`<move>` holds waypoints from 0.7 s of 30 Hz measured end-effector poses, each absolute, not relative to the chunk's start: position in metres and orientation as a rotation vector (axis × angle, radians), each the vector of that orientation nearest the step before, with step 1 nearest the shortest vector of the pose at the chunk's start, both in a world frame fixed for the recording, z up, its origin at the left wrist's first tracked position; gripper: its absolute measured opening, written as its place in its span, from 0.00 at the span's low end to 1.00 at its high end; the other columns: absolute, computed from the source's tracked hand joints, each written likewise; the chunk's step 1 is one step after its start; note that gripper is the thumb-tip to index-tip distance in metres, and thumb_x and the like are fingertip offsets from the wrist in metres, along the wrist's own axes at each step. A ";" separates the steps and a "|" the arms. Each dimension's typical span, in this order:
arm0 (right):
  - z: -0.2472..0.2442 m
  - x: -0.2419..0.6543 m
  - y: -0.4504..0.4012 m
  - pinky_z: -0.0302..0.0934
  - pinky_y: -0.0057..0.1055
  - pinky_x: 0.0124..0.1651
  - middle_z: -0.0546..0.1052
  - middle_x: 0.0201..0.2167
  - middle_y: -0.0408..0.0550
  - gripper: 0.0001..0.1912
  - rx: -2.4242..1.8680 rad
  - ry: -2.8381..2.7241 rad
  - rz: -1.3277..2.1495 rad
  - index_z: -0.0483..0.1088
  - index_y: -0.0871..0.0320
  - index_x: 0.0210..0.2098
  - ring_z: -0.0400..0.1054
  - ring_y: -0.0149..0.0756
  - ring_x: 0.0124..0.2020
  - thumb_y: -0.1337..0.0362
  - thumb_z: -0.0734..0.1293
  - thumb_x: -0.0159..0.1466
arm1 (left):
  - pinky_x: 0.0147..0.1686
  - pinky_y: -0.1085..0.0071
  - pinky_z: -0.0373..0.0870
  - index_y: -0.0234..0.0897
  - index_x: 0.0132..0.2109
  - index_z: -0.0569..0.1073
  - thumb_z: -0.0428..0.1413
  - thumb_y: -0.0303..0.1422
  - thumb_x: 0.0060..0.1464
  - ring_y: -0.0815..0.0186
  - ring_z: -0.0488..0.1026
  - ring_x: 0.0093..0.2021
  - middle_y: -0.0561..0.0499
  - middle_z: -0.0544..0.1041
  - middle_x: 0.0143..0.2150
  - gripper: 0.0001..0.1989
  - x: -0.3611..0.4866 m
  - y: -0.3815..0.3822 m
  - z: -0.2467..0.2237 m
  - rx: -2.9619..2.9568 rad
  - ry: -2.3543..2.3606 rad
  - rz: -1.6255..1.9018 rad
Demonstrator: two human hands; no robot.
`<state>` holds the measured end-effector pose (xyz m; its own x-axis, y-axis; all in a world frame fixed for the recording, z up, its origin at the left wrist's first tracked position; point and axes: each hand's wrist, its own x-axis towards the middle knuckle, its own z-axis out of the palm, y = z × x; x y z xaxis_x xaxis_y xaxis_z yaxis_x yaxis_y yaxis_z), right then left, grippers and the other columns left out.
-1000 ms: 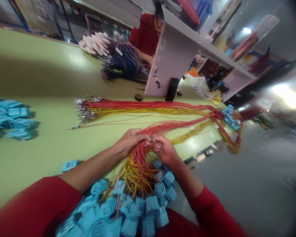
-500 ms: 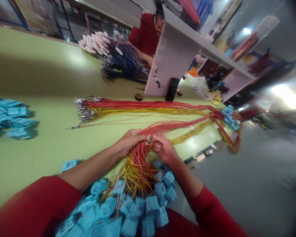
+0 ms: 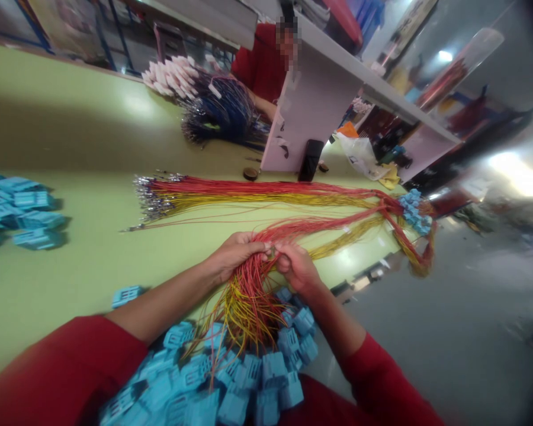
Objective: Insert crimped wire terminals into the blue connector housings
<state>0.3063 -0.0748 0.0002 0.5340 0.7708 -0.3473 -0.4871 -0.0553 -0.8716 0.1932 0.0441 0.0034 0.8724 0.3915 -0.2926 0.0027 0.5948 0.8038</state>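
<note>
Wires (image 3: 249, 302) hidden between hands (image 3: 235, 254) (image 3: 296, 269)

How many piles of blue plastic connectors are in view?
3 blue connector piles: one left on the green table, one under the red and yellow wires, one far right. A lone connector lies apart. More may be hidden.

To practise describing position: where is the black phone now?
In the head view, the black phone stands at the foot of the pale partition, beyond the red and yellow wires.
</note>
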 end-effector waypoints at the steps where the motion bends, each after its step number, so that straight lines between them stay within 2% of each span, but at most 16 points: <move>1: 0.000 0.306 -0.075 0.40 0.23 0.19 0.71 0.21 0.39 0.11 -1.252 -0.275 1.041 0.71 0.60 0.26 0.48 0.20 0.18 0.63 0.75 0.48 | 0.27 0.80 0.71 0.29 0.28 0.79 0.75 0.34 0.31 0.73 0.73 0.23 0.48 0.80 0.25 0.17 0.193 0.044 0.004 0.903 0.480 0.233; 5: 0.003 0.304 -0.077 0.43 0.21 0.19 0.71 0.22 0.38 0.09 -1.195 -0.189 1.019 0.70 0.59 0.26 0.53 0.21 0.19 0.65 0.73 0.47 | 0.28 0.77 0.73 0.28 0.30 0.80 0.76 0.34 0.29 0.69 0.76 0.24 0.47 0.82 0.27 0.21 0.192 0.042 0.005 0.859 0.507 0.227; 10: 0.007 0.302 -0.076 0.47 0.20 0.20 0.71 0.21 0.36 0.11 -1.156 -0.159 1.099 0.70 0.59 0.26 0.51 0.19 0.18 0.68 0.74 0.45 | 0.30 0.75 0.75 0.29 0.31 0.79 0.77 0.32 0.26 0.68 0.78 0.25 0.47 0.83 0.28 0.22 0.192 0.042 0.005 0.840 0.524 0.241; 14: 0.007 0.301 -0.074 0.44 0.21 0.19 0.66 0.19 0.34 0.14 -1.209 -0.214 1.112 0.70 0.59 0.27 0.49 0.19 0.18 0.64 0.77 0.47 | 0.29 0.74 0.75 0.29 0.32 0.79 0.76 0.32 0.26 0.67 0.77 0.25 0.47 0.82 0.27 0.22 0.191 0.042 0.004 0.833 0.529 0.240; 21: 0.005 0.300 -0.074 0.43 0.21 0.19 0.67 0.20 0.34 0.15 -1.228 -0.238 1.047 0.71 0.60 0.27 0.48 0.18 0.18 0.64 0.79 0.46 | 0.27 0.76 0.73 0.29 0.30 0.79 0.76 0.31 0.27 0.69 0.76 0.23 0.48 0.82 0.26 0.20 0.192 0.042 0.003 0.826 0.543 0.247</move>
<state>0.3005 -0.0742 0.0054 0.5402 0.7572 -0.3671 -0.5247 -0.0379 -0.8504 0.1918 0.0416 0.0025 0.8369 0.4119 -0.3605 -0.0009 0.6595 0.7517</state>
